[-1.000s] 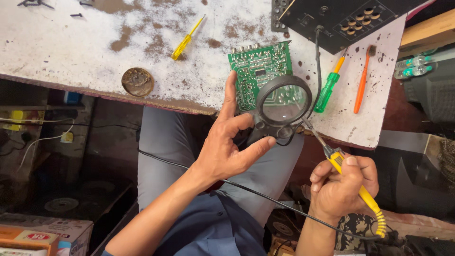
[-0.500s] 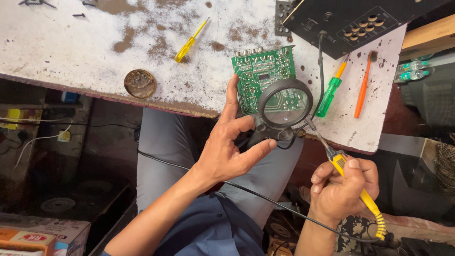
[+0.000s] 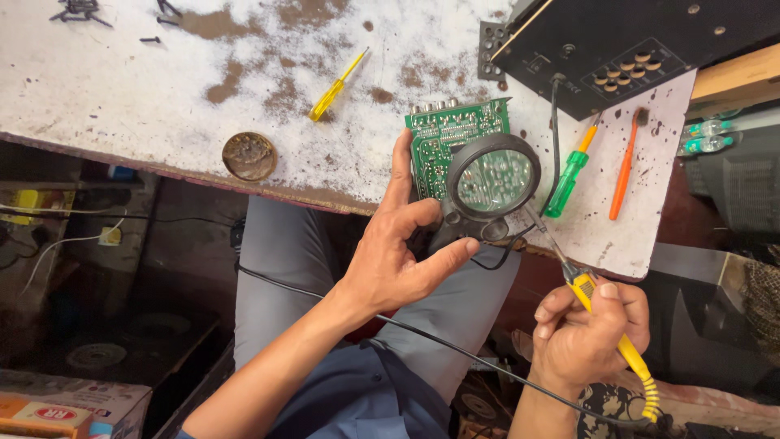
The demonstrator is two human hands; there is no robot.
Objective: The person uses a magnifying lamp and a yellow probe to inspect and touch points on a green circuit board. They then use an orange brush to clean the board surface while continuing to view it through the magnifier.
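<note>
The green circuit board (image 3: 443,142) lies at the near edge of the white, stained table (image 3: 122,89), partly behind the round black magnifying glass (image 3: 492,180) that I hold over it. My left hand (image 3: 402,260) has its fingers (image 3: 451,252) closed around the magnifier's dark handle below the lens, the thumb reaching up along the board's left edge. My right hand (image 3: 589,329) sits lower, off the table's edge, fingers wrapped tight round the yellow soldering iron (image 3: 605,321); its thin metal tip points up toward the magnifier's lower right rim. A black cable (image 3: 455,349) runs across my lap. Just right of the lens lie a green-handled screwdriver (image 3: 569,175) and an orange tool (image 3: 624,167), side by side. A black device (image 3: 634,41) stands behind them. Farther left are a yellow screwdriver (image 3: 335,88) and a round rusty tin lid (image 3: 249,155).
</note>
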